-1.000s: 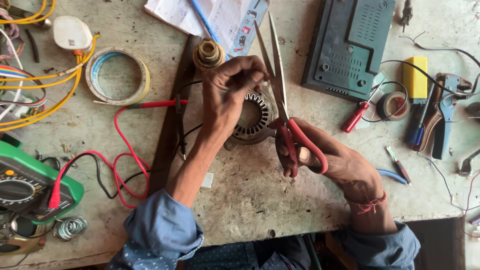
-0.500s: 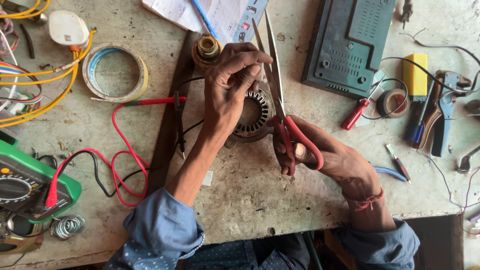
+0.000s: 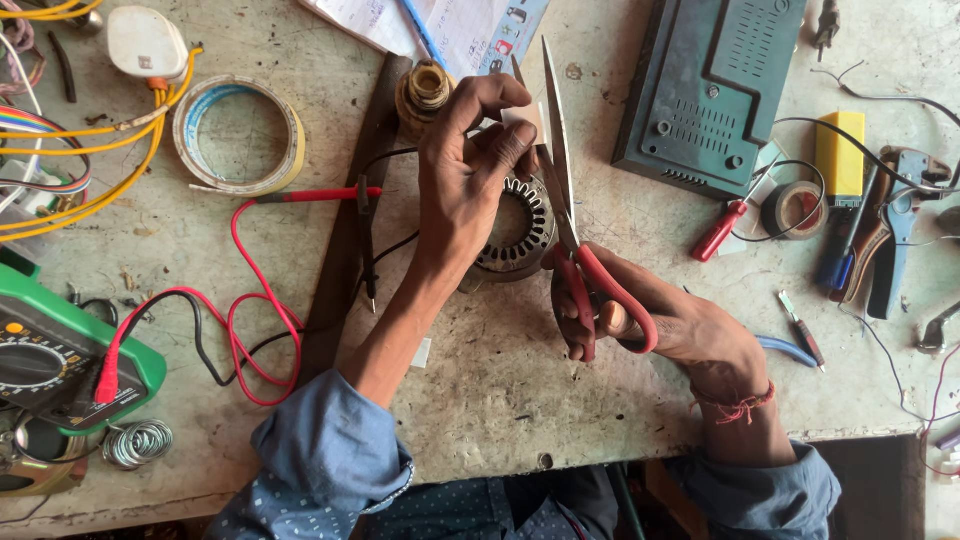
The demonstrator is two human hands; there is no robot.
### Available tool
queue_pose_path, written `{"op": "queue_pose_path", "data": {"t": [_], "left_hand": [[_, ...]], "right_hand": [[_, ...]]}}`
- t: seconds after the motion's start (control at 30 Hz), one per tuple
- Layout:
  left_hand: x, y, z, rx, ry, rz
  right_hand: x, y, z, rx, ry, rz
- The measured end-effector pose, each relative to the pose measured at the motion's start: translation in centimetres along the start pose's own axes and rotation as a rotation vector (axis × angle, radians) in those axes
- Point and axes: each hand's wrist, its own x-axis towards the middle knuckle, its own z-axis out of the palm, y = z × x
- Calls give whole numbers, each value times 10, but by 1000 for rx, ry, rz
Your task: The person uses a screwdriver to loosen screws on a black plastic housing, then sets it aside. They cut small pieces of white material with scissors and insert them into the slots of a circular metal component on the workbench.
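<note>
My left hand (image 3: 468, 175) pinches a small white strip of paper (image 3: 527, 121) between thumb and fingers, just above a round metal motor stator (image 3: 512, 235) lying on the bench. My right hand (image 3: 668, 322) grips red-handled scissors (image 3: 570, 215); their blades point away from me and are parted around the white strip. The stator is partly hidden under my left hand.
A green multimeter (image 3: 55, 360) with red and black probe leads (image 3: 250, 330) sits at the left. A tape roll (image 3: 238, 135), a teal plastic case (image 3: 715, 85), a red screwdriver (image 3: 722, 228), black tape (image 3: 795, 208) and pliers (image 3: 890, 240) lie around.
My left hand has lifted the white strip toward the scissor blades, and the scissors have shifted slightly up and left to meet it.
</note>
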Motion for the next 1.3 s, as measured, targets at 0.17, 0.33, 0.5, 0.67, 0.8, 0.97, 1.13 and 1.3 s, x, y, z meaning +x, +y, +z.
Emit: {"op": "queue_pose_path", "data": {"t": [0.17,0.33,0.5,0.67,0.8,0.97,1.13,1.3], "left_hand": [[-2,1,-2,42,6,-24],[-1,2,0,58,12,-9],[-1,4,2,188,23,36],[-1,4,1,145,28,-9],[0,3,0,134,16,7],[0,-1,-1,135,18,28],[0,-1,-1,151,39,-16],[-1,1,-1,132,43,-16]], "right_hand": [[1,-6,6,19,8,-15],[4,-8,3,-73,33,34],[5,-2,0,-133,27,37],[10,1,-1,-134,11,15],[10,-1,-1,-104,5,18],[9,-3,1,-81,25,27],[10,-3,1,-63,36,41],[11,-1,1,-97,46,48]]}}
